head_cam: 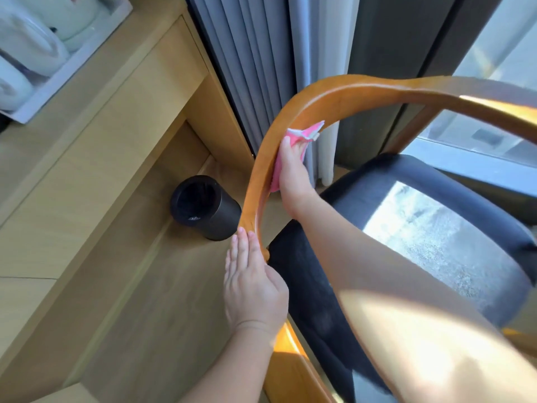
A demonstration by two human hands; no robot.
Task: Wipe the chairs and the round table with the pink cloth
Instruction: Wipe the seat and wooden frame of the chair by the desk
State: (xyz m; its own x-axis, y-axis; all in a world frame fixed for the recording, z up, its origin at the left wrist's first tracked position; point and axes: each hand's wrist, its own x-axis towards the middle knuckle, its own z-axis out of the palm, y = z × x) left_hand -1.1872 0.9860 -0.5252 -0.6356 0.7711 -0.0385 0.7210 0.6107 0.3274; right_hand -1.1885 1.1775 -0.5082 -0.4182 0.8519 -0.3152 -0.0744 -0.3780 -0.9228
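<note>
While the right hand [292, 181] presses the pink cloth [299, 138] against the inner face of the chair's curved wooden backrest rail [334, 97], the cloth sits pinched between palm and wood, a crumpled pink-and-white end sticking out above the fingertips. The left hand [252, 283] lies flat and released, fingers straight and together, its fingertips touching the outer side of the same rail lower down, where the rail bends toward the seat. The chair's dark padded seat [421, 228] lies under the right forearm, with a bright patch of sunlight across its middle. A black cylindrical waste bin [206, 206] stands on the wooden floor [162, 315] just beside the rail, in the recess under a light wooden tabletop [96, 91]. On that tabletop, at the upper left, a white tray [68, 74] holds pale rolled towels. Grey pleated curtains [247, 53] hang behind the chair.
</note>
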